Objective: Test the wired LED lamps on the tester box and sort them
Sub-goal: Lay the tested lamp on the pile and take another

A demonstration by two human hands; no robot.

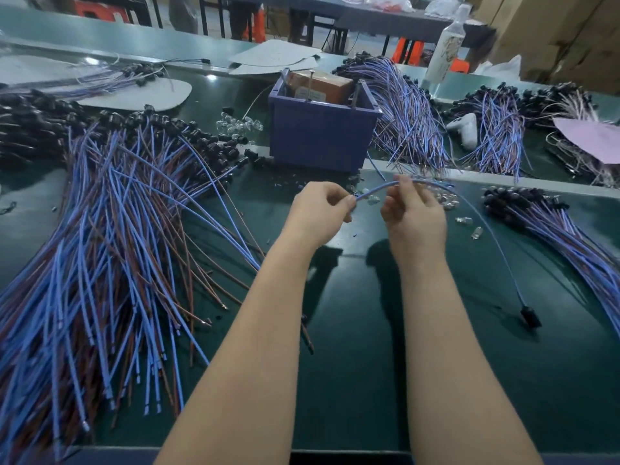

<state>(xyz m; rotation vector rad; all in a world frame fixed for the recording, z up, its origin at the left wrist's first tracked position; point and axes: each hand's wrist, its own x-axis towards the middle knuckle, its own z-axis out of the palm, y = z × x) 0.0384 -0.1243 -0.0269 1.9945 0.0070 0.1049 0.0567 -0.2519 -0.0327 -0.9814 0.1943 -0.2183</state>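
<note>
Dark green work table [352, 364]: surface bearing all items below.

Black lamp holder [530, 317]: lies on the table, near right; it sits at the far end of the thin blue lead [372, 190], which rises from it to the hands.

Left hand [318, 209]: fingers curled, thumb and forefinger pinching one end of the lead.

Right hand [414, 213]: fingers curled, fingertips pinching the same lead further along. The span between the hands is raised above the table, in front of the box.

Large heap of blue and brown wired lamps [117, 246]: left, fanned out.

Smaller bundle of blue wired lamps [553, 226]: right.

Loose clear bulbs [468, 224]: scattered beside the right hand.

Blue plastic tester box [322, 132]: centre, beyond the hands, with a brown block [322, 86] inside.

Further wired bundles [406, 115]: just right of the box.

White plastic bottle [446, 48]: upright, far right.
</note>
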